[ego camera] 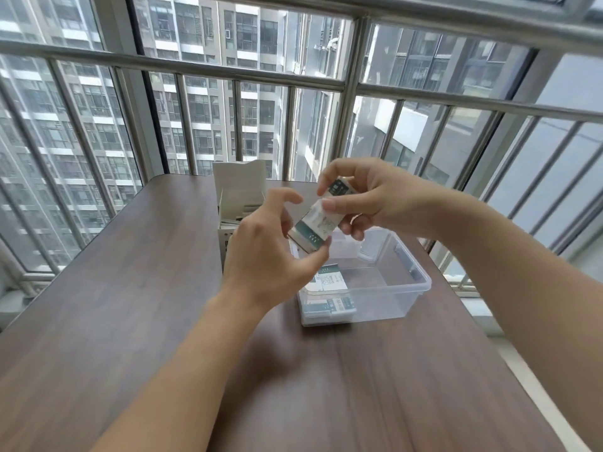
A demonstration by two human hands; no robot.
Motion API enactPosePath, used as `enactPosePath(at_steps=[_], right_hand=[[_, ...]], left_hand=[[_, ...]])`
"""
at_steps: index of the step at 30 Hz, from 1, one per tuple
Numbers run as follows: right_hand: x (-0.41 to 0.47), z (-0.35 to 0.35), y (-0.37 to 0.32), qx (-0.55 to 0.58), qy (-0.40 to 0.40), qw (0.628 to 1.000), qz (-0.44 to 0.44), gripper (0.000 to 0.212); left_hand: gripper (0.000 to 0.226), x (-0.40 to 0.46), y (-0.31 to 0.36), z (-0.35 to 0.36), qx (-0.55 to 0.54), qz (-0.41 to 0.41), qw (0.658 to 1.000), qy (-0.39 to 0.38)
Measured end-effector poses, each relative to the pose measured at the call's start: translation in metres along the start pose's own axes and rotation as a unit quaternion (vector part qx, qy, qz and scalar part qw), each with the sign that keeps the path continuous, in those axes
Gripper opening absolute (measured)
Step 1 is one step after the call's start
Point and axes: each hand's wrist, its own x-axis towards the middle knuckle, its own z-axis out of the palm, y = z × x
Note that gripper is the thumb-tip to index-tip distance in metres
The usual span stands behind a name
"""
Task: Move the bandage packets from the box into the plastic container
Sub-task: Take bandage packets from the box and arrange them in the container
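desk: dark wood-grain, rounded far-L corner; L half bare, wide open room there & in the near foreground between the forearms. Far edge sits just before the railing; R edge runs close past the container.
railing: metal bars + glass behind the desk, wrapping round the R side.
box: white carton, upright at desk's far-mid, top flap standing open; packet edges show inside. Touching or just beside container's far-L corner, can't tell which.
L hand: raised over container's L end, fingers curled; thumb & fingertips pinch lower end of the held stack.
held stack: bandage packets, white w/ teal print, tilted, in air above the container, btwn both hands.
R hand: higher up, fingers curled round upper end of same stack, thumb pressed on its face.
plastic container: clear tub, no lid on, R of box, near desk's R edge; R part of its floor bare.
packets inside: a few lying flat at container's near-L end.
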Motion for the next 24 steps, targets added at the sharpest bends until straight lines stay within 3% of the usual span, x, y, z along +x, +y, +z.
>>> enactPosePath(at_steps=[4,7,11,18,24], right_hand=[[-0.003,-0.039,0.013,-0.002,-0.077,0.99,0.115,0.013],[0.005,-0.044,0.016,-0.087,-0.159,0.966,0.184,0.009],[0.024,-0.024,0.02,-0.214,-0.241,0.916,0.241,0.012],[0.038,0.004,0.028,-0.298,-0.228,0.896,0.24,0.015],[0.031,0.018,0.034,-0.409,-0.17,0.88,0.173,0.03]], left_hand=[[0.042,0.002,-0.005,0.0,-0.071,0.028,0.997,-0.027],[0.028,0.003,-0.008,0.003,-0.083,0.017,0.996,-0.03],[0.026,0.003,-0.012,0.004,-0.071,0.009,0.997,-0.01],[0.026,0.002,-0.016,0.008,-0.036,0.009,0.999,-0.04],[0.025,0.003,-0.015,0.006,-0.039,0.014,0.999,-0.033]])
